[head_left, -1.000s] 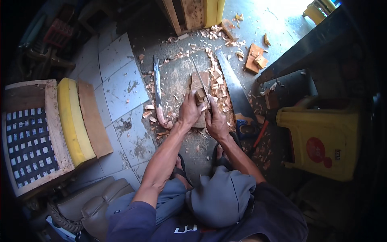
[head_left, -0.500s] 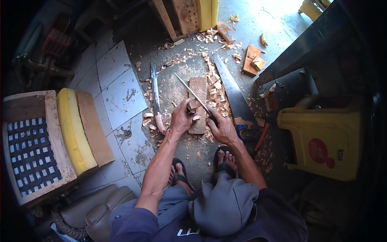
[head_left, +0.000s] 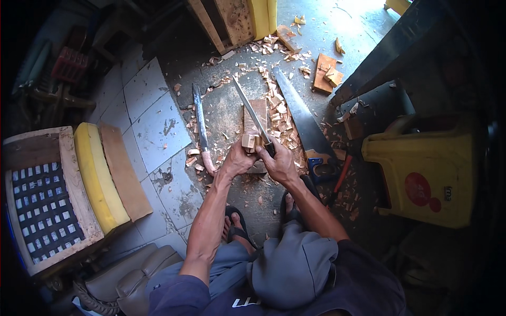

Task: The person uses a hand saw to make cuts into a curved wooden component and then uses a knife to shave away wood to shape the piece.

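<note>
My left hand (head_left: 236, 160) grips a small squared wooden block (head_left: 249, 141) in front of me. My right hand (head_left: 279, 164) is closed on a long straight knife (head_left: 252, 109), its blade pointing away from me and lying across the top right of the block. Beneath them a flat board (head_left: 247, 120) rests on the floor among pale wood chips (head_left: 276, 105). Left of the board lies a long blade tool (head_left: 201, 124) with a pale curved handle; on the right a handsaw (head_left: 301, 121) with a blue-edged handle lies flat, beside a red-handled tool (head_left: 343, 175).
A yellow plastic stool (head_left: 416, 158) stands right, below a dark metal edge (head_left: 382, 58). Left are a wooden frame with black webbing (head_left: 47, 210) and yellow foam (head_left: 97, 174). A wooden frame (head_left: 232, 23) and offcuts (head_left: 322, 71) lie ahead; my sandalled feet (head_left: 234, 226) are below.
Both hands have shifted a little toward me and left, with the block lower in view. The knife first swung leftward, then turned back to a steeper angle pointing forward.
</note>
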Action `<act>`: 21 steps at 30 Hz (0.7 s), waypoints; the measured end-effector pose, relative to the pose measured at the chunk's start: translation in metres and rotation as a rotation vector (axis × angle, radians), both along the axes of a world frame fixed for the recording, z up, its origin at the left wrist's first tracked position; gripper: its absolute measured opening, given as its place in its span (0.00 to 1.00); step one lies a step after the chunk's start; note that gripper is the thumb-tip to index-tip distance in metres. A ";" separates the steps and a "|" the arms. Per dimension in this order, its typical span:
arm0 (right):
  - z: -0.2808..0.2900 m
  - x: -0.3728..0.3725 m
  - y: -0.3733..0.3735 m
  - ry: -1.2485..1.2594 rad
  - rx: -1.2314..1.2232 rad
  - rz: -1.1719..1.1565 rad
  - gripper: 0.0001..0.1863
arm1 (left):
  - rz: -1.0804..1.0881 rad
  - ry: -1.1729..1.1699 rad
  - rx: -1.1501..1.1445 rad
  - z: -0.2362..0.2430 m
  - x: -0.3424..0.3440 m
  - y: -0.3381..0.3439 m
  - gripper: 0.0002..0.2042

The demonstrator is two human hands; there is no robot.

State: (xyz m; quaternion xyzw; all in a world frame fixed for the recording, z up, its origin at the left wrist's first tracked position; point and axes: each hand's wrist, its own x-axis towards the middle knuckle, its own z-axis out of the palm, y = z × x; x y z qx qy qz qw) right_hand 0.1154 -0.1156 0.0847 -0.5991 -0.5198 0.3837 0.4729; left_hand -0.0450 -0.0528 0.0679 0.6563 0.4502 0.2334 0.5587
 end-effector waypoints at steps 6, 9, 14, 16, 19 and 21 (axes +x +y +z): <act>0.011 -0.008 -0.020 -0.040 0.029 -0.062 0.25 | 0.084 0.164 0.235 0.009 0.010 -0.003 0.19; 0.009 -0.008 -0.020 -0.109 -0.002 -0.029 0.26 | 0.079 0.208 0.284 0.002 0.011 -0.005 0.19; 0.010 -0.011 -0.022 -0.095 -0.112 -0.017 0.27 | 0.069 0.342 0.238 -0.001 0.016 -0.007 0.23; 0.008 -0.012 -0.024 -0.091 -0.104 -0.027 0.28 | 0.047 0.374 0.209 -0.001 0.017 -0.008 0.24; 0.000 -0.016 -0.025 -0.085 -0.036 -0.041 0.29 | 0.052 0.342 0.272 -0.011 0.015 -0.010 0.23; 0.002 -0.016 -0.025 -0.087 -0.027 -0.042 0.30 | 0.078 0.326 0.280 -0.015 0.017 -0.009 0.22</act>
